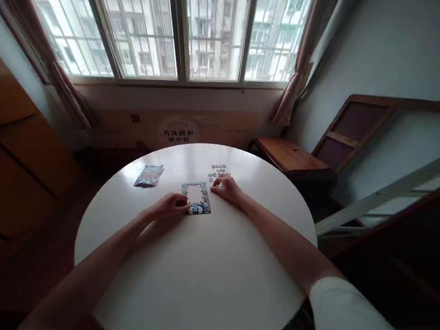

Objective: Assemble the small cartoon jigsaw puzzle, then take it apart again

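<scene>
A small jigsaw frame (196, 198), with its border filled and its middle bare, lies on the round white table (198, 269). My left hand (170, 207) rests with curled fingers against the frame's lower left corner. To the right of the frame, my right hand (225, 188) lies with its fingers bent down over loose puzzle pieces (216, 171). I cannot make out whether a piece is between its fingers.
A small printed packet (149, 176) lies at the table's far left. Behind the table stands a cardboard box (178, 130) under the window. A wooden bench (286, 156) and a leaning wooden panel (359, 127) are to the right, a wooden cabinet (6, 142) to the left.
</scene>
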Action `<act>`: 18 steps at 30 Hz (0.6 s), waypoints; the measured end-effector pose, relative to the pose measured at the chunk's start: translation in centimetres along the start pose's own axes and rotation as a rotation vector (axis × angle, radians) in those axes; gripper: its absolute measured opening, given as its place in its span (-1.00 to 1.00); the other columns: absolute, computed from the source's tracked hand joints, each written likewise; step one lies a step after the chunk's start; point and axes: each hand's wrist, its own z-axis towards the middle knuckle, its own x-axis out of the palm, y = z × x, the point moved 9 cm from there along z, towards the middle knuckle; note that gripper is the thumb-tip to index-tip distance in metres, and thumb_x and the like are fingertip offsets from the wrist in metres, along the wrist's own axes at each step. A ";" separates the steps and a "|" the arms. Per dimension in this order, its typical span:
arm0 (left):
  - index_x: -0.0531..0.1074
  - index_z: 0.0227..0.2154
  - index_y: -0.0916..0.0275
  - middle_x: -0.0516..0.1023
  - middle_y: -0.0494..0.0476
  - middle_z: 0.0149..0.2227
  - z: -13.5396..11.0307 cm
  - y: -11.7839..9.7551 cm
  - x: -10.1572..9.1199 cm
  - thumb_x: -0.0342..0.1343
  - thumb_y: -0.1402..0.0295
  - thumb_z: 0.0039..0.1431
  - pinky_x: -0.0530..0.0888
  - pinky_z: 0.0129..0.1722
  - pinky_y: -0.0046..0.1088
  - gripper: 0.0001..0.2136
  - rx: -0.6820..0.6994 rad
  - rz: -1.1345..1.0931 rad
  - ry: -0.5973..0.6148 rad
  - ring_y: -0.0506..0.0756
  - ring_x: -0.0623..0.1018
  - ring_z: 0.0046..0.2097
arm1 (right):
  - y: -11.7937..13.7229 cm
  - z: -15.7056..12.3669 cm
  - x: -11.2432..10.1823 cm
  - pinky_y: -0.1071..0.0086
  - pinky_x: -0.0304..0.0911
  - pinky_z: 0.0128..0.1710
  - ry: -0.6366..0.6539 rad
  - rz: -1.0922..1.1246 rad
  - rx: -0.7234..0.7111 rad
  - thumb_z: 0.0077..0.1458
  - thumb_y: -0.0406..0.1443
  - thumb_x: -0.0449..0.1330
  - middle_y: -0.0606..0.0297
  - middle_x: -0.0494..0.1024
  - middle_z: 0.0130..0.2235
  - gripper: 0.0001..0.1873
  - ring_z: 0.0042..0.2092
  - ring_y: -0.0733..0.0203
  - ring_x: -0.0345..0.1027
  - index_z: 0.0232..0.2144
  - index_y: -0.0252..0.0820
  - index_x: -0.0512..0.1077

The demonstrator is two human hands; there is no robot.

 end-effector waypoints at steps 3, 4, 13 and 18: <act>0.20 -0.61 0.29 0.10 -0.09 -0.59 0.0 -0.1 -0.1 0.00 0.13 0.14 0.06 -0.51 -0.55 -0.64 0.006 -0.012 -0.013 -0.10 0.10 -0.51 | -0.2 0.0 -0.1 0.31 0.15 -0.18 -0.004 -0.021 0.019 -0.05 -0.22 0.31 0.24 0.44 -0.35 -0.86 -0.22 0.14 0.31 -0.47 -0.19 0.52; 0.21 -0.61 0.30 0.10 -0.09 -0.59 0.0 -0.1 -0.1 0.01 0.13 0.13 0.05 -0.52 -0.55 -0.65 0.007 -0.018 -0.017 -0.10 0.10 -0.51 | -0.2 0.0 -0.1 0.30 0.15 -0.18 -0.006 -0.025 0.022 -0.05 -0.21 0.31 0.24 0.44 -0.35 -0.85 -0.21 0.14 0.30 -0.46 -0.18 0.53; 0.23 -0.61 0.30 0.12 -0.09 -0.61 0.0 -0.1 -0.1 0.02 0.15 0.13 0.05 -0.54 -0.57 -0.66 0.013 -0.031 -0.007 -0.10 0.11 -0.53 | 0.7 -0.3 0.1 0.27 0.13 -0.14 0.017 -0.013 -0.036 0.02 -0.28 0.25 0.21 0.43 -0.31 -0.89 -0.19 0.13 0.28 -0.36 -0.15 0.56; 0.25 -0.60 0.30 0.15 -0.09 -0.61 -0.1 -0.5 -0.4 0.02 0.14 0.14 0.06 -0.54 -0.57 -0.66 0.013 -0.025 -0.011 -0.09 0.12 -0.53 | 0.6 -0.3 0.1 0.21 0.09 -0.08 0.039 -0.017 0.019 0.00 -0.27 0.24 0.22 0.45 -0.28 -0.89 -0.15 0.11 0.29 -0.38 -0.13 0.54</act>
